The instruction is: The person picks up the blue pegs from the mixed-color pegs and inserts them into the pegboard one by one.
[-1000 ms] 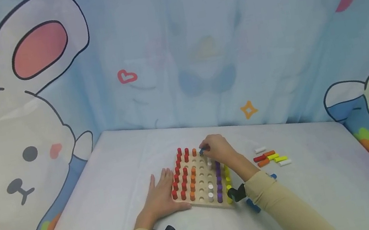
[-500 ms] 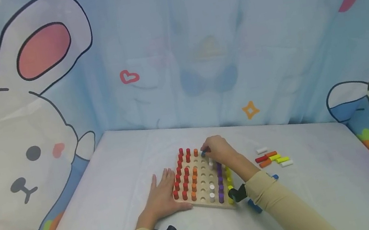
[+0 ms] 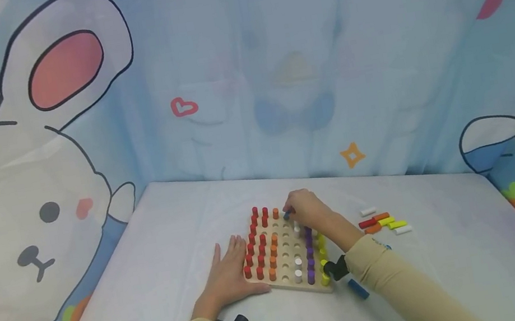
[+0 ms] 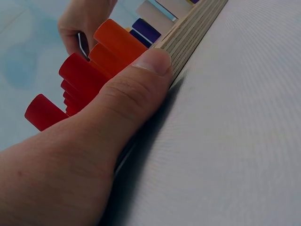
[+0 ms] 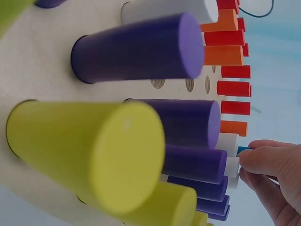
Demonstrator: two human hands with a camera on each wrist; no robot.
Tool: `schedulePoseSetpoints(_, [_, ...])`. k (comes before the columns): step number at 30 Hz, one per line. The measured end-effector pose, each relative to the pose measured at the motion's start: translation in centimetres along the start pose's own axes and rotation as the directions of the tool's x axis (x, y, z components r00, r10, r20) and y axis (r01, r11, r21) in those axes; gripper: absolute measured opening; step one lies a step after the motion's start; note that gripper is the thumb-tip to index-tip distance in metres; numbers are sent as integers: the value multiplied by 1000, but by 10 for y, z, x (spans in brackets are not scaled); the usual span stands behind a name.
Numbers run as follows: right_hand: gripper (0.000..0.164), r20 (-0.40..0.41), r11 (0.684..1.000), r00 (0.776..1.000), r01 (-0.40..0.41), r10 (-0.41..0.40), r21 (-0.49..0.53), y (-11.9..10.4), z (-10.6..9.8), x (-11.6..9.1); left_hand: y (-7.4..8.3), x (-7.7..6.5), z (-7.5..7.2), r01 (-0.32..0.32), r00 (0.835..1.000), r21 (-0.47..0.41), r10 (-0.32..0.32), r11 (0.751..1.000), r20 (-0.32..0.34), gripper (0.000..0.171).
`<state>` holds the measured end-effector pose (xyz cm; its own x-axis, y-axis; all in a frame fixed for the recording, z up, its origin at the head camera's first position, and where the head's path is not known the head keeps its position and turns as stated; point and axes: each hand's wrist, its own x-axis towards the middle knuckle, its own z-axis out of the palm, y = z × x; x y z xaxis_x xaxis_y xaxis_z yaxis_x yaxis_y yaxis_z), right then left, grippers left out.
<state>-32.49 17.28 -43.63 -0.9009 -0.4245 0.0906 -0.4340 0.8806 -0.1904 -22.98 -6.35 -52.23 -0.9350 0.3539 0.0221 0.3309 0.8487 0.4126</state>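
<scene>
My left hand [image 3: 227, 273] rests against the left side of a wooden pegboard [image 3: 287, 284], its fingers stretched along that edge. In the left wrist view its thumb [image 4: 124, 96] lies along the board's near edge. At the board's far edge, my right hand [image 3: 308, 210] pinches a blue peg [image 3: 287, 215] between thumb and fingertips, right of an orange peg [image 3: 275, 213]. Only a bit of the blue peg [image 5: 242, 149] shows in the right wrist view. Red pegs [image 3: 250, 249], orange, white, purple pegs [image 3: 311, 264] and yellow pegs stand in rows, with bare holes between them.
Loose pegs in white, red, orange and yellow [image 3: 398, 224] lie in a group right of the board. A blue peg [image 3: 358, 289] lies near the board's front right corner. Another blue one is mostly hidden by the right sleeve [image 3: 388, 269]. A printed curtain hangs behind.
The view has shifted slightly. The blue peg in my right hand now leans more, and my right sleeve covers more of a loose blue peg. My left hand stays in place on the board.
</scene>
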Motion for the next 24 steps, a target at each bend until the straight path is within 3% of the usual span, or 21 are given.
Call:
schedulePoseSetpoints(9, [15,32,998,998,59,-59,-17,-1,-4,4,-1,0,-1,1,1000,7,-1,1000,3,128])
schedulePoseSetpoints(24, [17,90,997,994,72,-68,-39,-2,-8,9,0,-1,-2,-7,1000,19,7,1000,-4,128])
